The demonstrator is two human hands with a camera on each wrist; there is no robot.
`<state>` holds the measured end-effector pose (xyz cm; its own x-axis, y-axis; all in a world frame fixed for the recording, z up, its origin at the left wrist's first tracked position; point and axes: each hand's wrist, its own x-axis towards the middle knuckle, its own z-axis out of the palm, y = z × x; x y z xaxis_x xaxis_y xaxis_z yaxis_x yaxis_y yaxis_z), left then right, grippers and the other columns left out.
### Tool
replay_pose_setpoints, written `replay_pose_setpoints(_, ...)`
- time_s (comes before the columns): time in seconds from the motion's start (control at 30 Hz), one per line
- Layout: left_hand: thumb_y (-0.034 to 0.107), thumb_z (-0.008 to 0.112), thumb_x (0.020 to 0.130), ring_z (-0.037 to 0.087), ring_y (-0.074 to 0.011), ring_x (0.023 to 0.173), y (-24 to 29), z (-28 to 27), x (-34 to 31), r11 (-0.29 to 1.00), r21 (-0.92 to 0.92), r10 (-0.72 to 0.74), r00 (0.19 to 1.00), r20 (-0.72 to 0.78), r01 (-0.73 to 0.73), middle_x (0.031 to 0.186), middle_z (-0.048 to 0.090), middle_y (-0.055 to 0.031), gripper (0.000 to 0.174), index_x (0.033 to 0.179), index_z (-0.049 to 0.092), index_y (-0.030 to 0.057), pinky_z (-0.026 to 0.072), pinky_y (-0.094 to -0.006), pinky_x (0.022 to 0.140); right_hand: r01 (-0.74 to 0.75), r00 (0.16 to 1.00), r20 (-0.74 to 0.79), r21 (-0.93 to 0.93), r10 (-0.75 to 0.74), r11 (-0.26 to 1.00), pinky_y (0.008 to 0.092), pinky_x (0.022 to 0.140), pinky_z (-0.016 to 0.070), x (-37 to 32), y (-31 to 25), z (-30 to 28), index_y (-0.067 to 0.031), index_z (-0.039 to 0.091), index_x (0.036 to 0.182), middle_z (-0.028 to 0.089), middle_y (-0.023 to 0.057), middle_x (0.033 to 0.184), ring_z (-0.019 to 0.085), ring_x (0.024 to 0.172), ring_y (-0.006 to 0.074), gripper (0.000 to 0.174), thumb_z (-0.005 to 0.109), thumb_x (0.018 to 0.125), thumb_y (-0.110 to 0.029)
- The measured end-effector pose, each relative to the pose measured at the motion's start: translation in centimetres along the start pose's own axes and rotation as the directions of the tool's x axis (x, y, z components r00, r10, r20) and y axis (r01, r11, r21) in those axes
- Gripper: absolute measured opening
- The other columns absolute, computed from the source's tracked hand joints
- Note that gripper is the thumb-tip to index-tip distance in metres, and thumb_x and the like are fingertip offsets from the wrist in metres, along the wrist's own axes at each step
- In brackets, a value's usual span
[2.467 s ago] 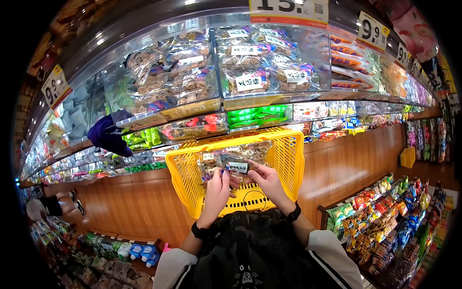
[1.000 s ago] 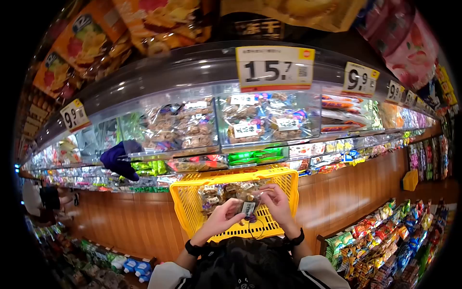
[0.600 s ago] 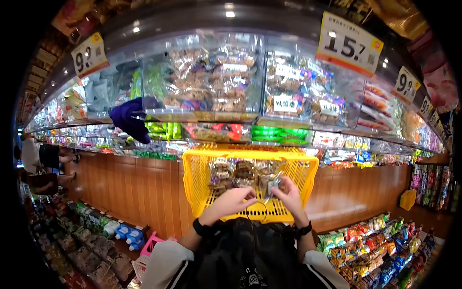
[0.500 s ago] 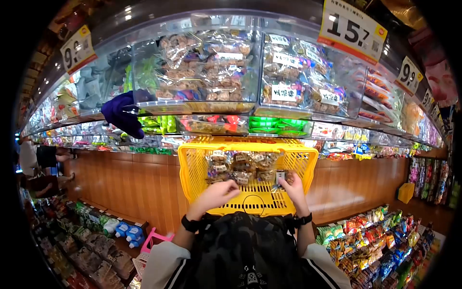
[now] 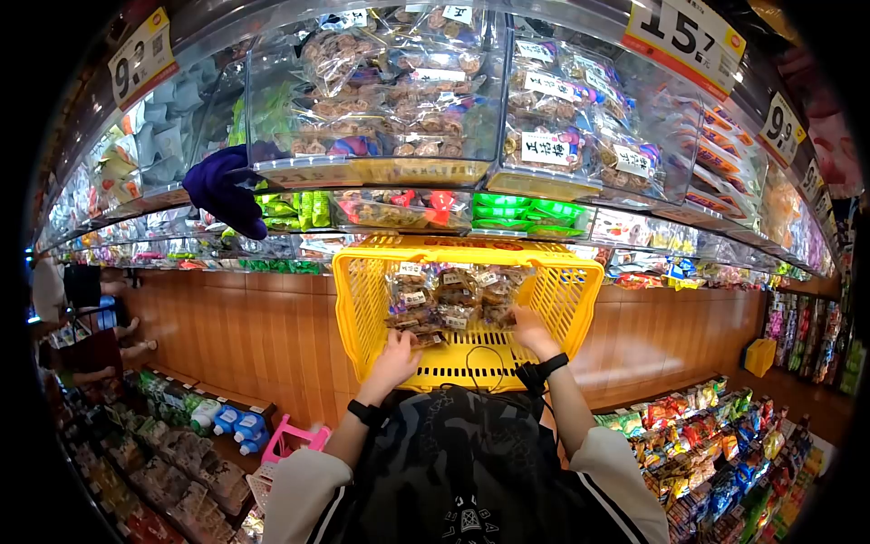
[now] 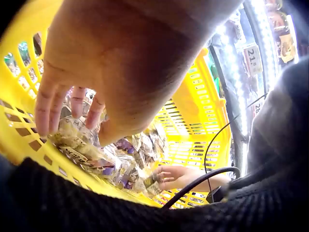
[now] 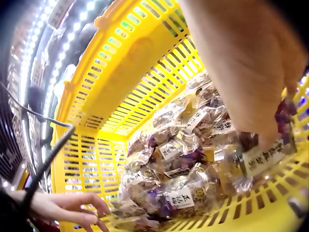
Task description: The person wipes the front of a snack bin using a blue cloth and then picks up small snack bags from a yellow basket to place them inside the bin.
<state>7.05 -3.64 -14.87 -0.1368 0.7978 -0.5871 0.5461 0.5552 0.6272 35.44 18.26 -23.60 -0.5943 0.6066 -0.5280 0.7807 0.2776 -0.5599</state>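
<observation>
Head view: the basket [image 5: 408,251] stands open below the shelf [image 5: 417,172], and a cluster of bags [image 5: 453,288] lies in it, towards the shelf side. The left hand [image 5: 394,360] reaches in at a near bag [image 5: 426,338] on the person's side of the cluster; the right hand [image 5: 536,335] is at the end bag [image 5: 500,315], at the cluster's right. More bags of a similar look sit on the shelf above. The filling seems well along, as both hands are down among bags in the basket and neither is at the shelf; what is left looks like settling these two. Whether more are wanted from the shelf, I cannot tell.

Left wrist view: the left hand is open, its fingers loosely straight and pointing down over the bags, with nothing gripped.

Right wrist view: the right hand has its thumb over the end bag and fingers round its other side, so that one does not look let go. The rest lie close together, some overlapping, labels at mixed angles, so any tidying appears only partly done.
</observation>
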Motion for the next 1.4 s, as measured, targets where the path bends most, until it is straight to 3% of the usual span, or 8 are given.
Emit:
replay_pose_setpoints(0.13,0.026,0.062,0.092,0.058,-0.0443,0.108,-0.4,-1.3,0.7,0.998,0.047,-0.044,0.997,-0.063,0.047,0.129,0.046,-0.023,0.041,0.125,0.051,0.0032,0.0504,-0.0503,0.09,-0.058,0.983,0.157,-0.203,0.091,0.977,0.0515,0.094,0.0428,0.7,-4.1,-2.9,-0.0088,0.063,0.109,0.066,0.0162,0.106,0.059,0.103,0.0384,0.024,0.062,0.085,-0.01)
replay_pose_setpoints(0.3,0.027,0.061,0.093,0.06,-0.044,0.107,-0.8,-1.3,0.7,0.995,0.103,0.001,0.996,-0.087,0.008,0.131,0.049,-0.0229,0.042,0.126,0.052,0.003,0.051,-0.0499,0.09,-0.095,0.67,-0.735,-0.222,-0.102,0.97,0.0479,0.1,0.0425,5.3,-2.5,0.0,0.0,0.058,0.125,0.053,0.0314,0.127,0.05,0.121,0.044,0.042,0.066,0.087,-0.015)
replay_pose_setpoints(0.43,0.029,0.059,0.094,0.06,-0.0433,0.106,-0.3,-1.6,0.7,0.996,0.091,0.012,1.0,-0.019,-0.01,0.127,0.054,-0.0218,0.037,0.121,0.055,0.0035,0.051,-0.0489,0.09,-0.181,0.686,-0.725,-0.255,-0.064,0.95,0.0491,0.1,0.0413,8.6,-1.6,1.0,0.0083,0.056,0.124,0.053,0.0338,0.121,0.049,0.117,0.0474,0.052,0.068,0.09,-0.028)
replay_pose_setpoints(0.53,0.028,0.058,0.094,0.061,-0.0432,0.105,-0.2,-1.6,0.5,0.997,0.066,0.04,0.998,-0.052,-0.036,0.123,0.056,-0.0222,0.033,0.117,0.057,0.0034,0.0506,-0.0479,0.09,-0.326,0.774,-0.3,0.565,0.557,0.758,0.042,0.103,0.0391,5.8,-10.4,-6.3,0.0091,0.052,0.125,0.051,0.0284,0.13,0.05,0.118,0.0389,0.063,0.076,0.082,-0.03)
replay_pose_setpoints(0.7,0.025,0.057,0.094,0.06,-0.042,0.105,0.1,-2.4,0.6,0.997,0.034,0.069,0.997,-0.047,-0.067,0.116,0.06,-0.0224,0.03,0.114,0.059,0.0021,0.0504,-0.0458,0.091,0.171,0.593,-0.746,0.485,0.304,0.857,0.041,0.076,0.049,7.2,-7.3,-3.5,0.0013,0.065,0.107,0.065,0.0096,0.096,0.061,0.083,0.0283,0.027,0.065,0.092,-0.021)
replay_pose_setpoints(0.9,0.027,0.057,0.095,0.061,-0.0388,0.107,2.1,-4.0,1.1,0.995,0.066,0.076,0.996,0.048,-0.079,0.117,0.061,-0.0202,0.035,0.119,0.058,0.0022,0.0501,-0.0447,0.092,0.027,0.805,-0.165,0.97,0.57,0.242,0.0393,0.078,0.0561,10.2,-4.6,-2.8,-0.0087,0.057,0.119,0.065,0.0087,0.094,0.065,0.094,0.0255,0.023,0.061,0.097,-0.016)
replay_pose_setpoints(0.93,0.027,0.057,0.095,0.061,-0.0388,0.107,2.4,-4.4,1.4,0.995,0.066,0.076,0.996,0.039,-0.078,0.117,0.061,-0.0202,0.035,0.119,0.058,0.0022,0.0501,-0.0447,0.092,0.131,0.794,0.014,0.972,0.607,-0.194,0.0366,0.077,0.0587,8.6,-6.2,-3.9,-0.0086,0.058,0.121,0.065,0.0068,0.1,0.065,0.094,0.0222,0.024,0.063,0.097,-0.011)
replay_pose_setpoints(1.4,0.036,0.056,0.101,0.071,-0.0275,0.091,13.0,-7.9,3.6,0.89,-0.39,0.281,0.958,0.059,-0.237,0.108,0.071,-0.0191,0.046,0.128,0.052,-0.0013,0.0541,-0.0376,0.081,-0.074,0.992,0.041,0.95,0.116,0.303,0.0275,0.078,0.0541,-4.6,-9.9,-9.8,-0.0049,0.061,0.11,0.067,0.0028,0.102,0.065,0.091,0.0115,0.02,0.07,0.092,-0.007)
